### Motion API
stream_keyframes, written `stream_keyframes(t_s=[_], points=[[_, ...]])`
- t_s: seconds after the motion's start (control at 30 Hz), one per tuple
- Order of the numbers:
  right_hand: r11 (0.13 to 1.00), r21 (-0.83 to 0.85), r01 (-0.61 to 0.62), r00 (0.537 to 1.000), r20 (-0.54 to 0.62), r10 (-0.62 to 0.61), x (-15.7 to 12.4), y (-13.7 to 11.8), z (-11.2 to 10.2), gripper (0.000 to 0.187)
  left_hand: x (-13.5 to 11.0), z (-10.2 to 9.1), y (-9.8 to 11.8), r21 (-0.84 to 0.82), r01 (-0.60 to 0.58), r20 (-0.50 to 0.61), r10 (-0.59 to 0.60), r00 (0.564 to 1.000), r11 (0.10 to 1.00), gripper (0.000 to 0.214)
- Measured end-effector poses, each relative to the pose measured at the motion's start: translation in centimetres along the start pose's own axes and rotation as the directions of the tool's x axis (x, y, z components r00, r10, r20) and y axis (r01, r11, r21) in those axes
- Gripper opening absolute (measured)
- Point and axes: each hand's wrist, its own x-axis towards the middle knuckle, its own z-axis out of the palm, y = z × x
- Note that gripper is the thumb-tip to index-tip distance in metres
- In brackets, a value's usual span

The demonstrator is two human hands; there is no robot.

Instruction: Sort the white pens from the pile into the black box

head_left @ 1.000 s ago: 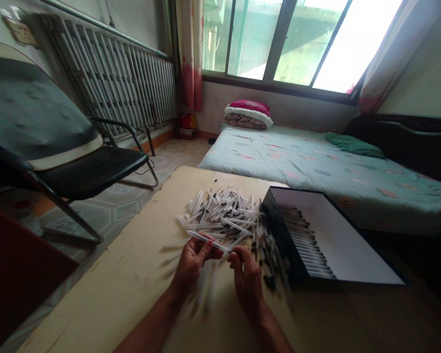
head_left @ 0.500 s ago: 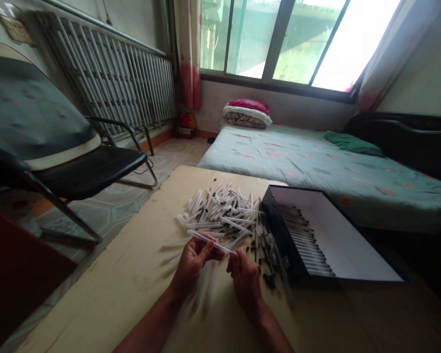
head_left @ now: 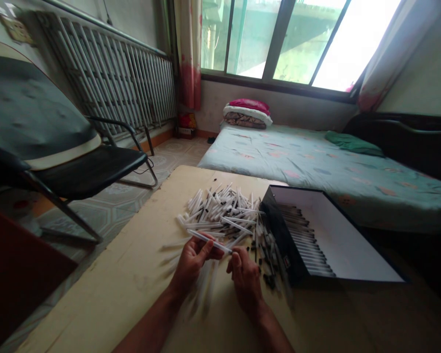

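**Loose white pens and open box of packed pens on a pale board table**

**Hands:** The left hand [head_left: 194, 265] is partly closed, its thumb and curled fingers pinching a white pen [head_left: 208, 240] near the middle of the barrel. The right hand [head_left: 245, 285] is half curled, with its fingertips [head_left: 236, 253] just at the pen's near-right end; whether they grip it cannot be told.

**Held item:** The white pen slants across the space above the left hand, its far end over the near edge of the heap.

**Container:** The open box [head_left: 281, 239] has a black outer wall and a white interior [head_left: 338, 240]. It stands right of the heap. Dark-tipped pens [head_left: 301, 239] lie side by side in tidy rows along its left side, and the rest of the white floor is bare of pens.

**Loose stock:** A heap of loose pens [head_left: 220, 213], white barrels with black ends, lies crisscrossed on the table. It runs to the box's left wall, with a strip of pens [head_left: 267, 260] along that wall.

**Support:** The pale board table [head_left: 115, 277] bears all of this.

**Surroundings:** A black folding chair [head_left: 91, 171] stands far left; a bed [head_left: 297, 164] lies far right.
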Motion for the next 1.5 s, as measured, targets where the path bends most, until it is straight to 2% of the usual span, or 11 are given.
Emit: stream_keyframes(t_s=[0.13,0.33,0.53,0.83,0.93,1.03,1.2,1.27,1.37,1.43,1.5], points=[[1.000,0.006,0.001,1.000,0.019,-0.002,0.0,-0.3,0.0,0.015,0.1,-0.1,-0.1,0.002,-0.005,-0.009,0.005,1.000,1.000,0.024],[0.999,-0.045,0.001,1.000,0.023,0.000,0.0,-0.1,0.1,0.032,0.0,-0.1,-0.1,0.006,0.005,0.029,-0.005,1.000,1.000,0.024],[1.000,-0.001,-0.028,0.999,0.023,0.028,0.0,-0.3,0.1,0.018,0.1,-0.1,0.0,-0.004,0.006,-0.011,-0.006,1.000,1.000,0.024],[1.000,-0.013,-0.010,1.000,0.011,0.010,-0.1,-0.1,0.1,0.033,0.1,-0.4,-0.3,0.008,0.001,0.060,-0.002,0.998,1.000,0.023],[0.999,-0.044,0.013,1.000,-0.004,-0.014,0.0,-0.2,-0.1,0.032,0.1,-0.2,0.1,0.038,0.002,0.038,-0.004,0.999,0.999,0.023],[0.996,-0.072,0.061,0.996,-0.054,-0.064,0.2,-0.5,-0.2,0.022,0.0,0.1,0.6,0.101,-0.034,0.033,0.031,0.999,0.994,0.021],[0.970,-0.097,0.224,0.974,0.003,-0.225,0.3,-0.6,0.1,0.028,-0.2,0.2,0.5,0.260,-0.111,0.137,0.077,0.988,0.959,0.022],[0.976,-0.094,0.199,0.980,0.000,-0.200,0.3,-0.5,0.2,0.027,-0.1,0.0,0.3,0.326,-0.135,0.123,0.100,0.987,0.936,0.025],[0.998,-0.062,0.034,0.988,-0.146,-0.043,0.3,-0.1,0.1,0.024,0.0,-0.4,0.3,0.491,-0.203,0.041,0.210,0.977,0.847,0.023],[0.996,0.002,-0.087,0.959,-0.271,0.085,0.4,0.4,-0.1,0.025,0.0,-0.6,0.3,0.640,-0.274,0.055,0.313,0.948,0.718,0.016],[0.986,0.065,-0.153,0.923,-0.346,0.166,0.4,0.8,-0.3,0.027,0.0,-0.5,0.4,0.765,-0.338,0.148,0.361,0.921,0.549,0.011]])
